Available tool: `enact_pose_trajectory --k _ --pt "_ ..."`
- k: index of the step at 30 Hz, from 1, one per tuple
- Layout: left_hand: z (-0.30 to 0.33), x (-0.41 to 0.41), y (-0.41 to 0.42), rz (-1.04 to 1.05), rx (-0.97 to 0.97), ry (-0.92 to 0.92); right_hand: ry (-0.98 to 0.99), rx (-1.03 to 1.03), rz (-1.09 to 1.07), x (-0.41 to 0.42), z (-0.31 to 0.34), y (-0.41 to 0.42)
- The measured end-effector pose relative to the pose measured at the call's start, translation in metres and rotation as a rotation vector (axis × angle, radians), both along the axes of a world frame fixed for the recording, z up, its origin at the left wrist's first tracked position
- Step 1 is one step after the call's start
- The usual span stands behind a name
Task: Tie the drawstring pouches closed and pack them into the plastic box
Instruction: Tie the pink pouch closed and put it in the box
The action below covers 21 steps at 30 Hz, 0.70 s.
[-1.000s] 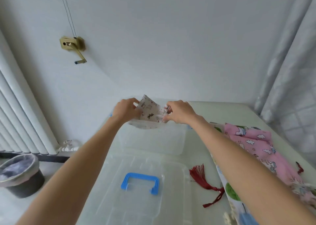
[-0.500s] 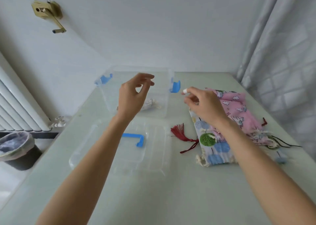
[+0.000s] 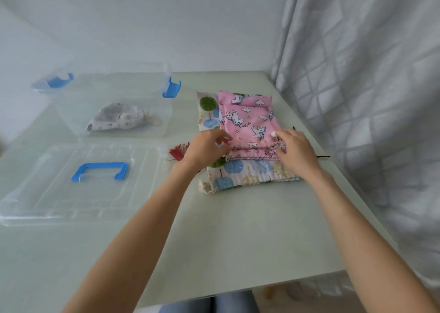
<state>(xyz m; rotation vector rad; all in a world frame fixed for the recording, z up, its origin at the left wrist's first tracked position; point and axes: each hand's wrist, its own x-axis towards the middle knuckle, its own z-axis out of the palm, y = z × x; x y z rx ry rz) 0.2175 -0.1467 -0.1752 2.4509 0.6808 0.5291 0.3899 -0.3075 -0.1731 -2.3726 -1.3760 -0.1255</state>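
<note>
Pale walls and a grey checked curtain (image 3: 357, 86) are closing in a pale green counter (image 3: 238, 229), where a person is working with both bare arms stretched forward. On the counter's left side the clear lid (image 3: 59, 193) with its blue handle (image 3: 101, 171) is lying flat, and behind it the plastic box (image 3: 112, 81) is standing open, blue clips turned out. One grey patterned pouch (image 3: 116, 119) is already lying inside the box, its neck looking gathered, so I judge one pouch packed. Right of the box, a pink unicorn pouch (image 3: 247, 117) is lying on top of a larger tree-print pouch (image 3: 238, 172); both are lying flat and looking untied, so most of the work is remaining. The left hand (image 3: 206, 147) is resting at the pink pouch's near left corner, fingers curling onto the cloth; whether that grip is pinching it I cannot tell. The right hand (image 3: 294, 149) is covering the near right corner by the cord channel, fingers bent, grip likewise unclear. A red tassel (image 3: 178, 152) is lying just beside the left hand. Nothing seems to be blocking the path to the box.
</note>
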Motion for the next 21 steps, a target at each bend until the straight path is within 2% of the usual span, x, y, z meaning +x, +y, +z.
enact_pose_trajectory --k 3,7,12,15,17,18,21 --pt "-0.007 0.002 0.002 0.016 0.004 0.026 0.024 0.004 -0.011 0.010 -0.007 -0.002" --pt "-0.011 0.000 0.005 0.020 0.040 0.006 0.086 0.145 0.011 0.018 -0.005 -0.003" --pt "-0.003 -0.013 0.018 0.068 0.207 -0.054 0.039 0.237 0.144 0.019 0.006 -0.007" --pt "-0.002 -0.032 0.032 0.221 0.219 -0.152 0.052 0.253 0.111 0.021 0.003 -0.009" --pt "-0.003 -0.048 0.039 0.327 0.110 -0.214 0.116 0.261 0.049 0.020 -0.005 -0.015" --pt "-0.002 -0.054 0.038 0.337 -0.006 -0.251 0.152 0.271 0.024 0.018 -0.010 -0.017" --pt "0.002 -0.056 0.020 0.225 -0.485 -0.445 0.233 0.366 0.023 0.003 -0.012 -0.017"
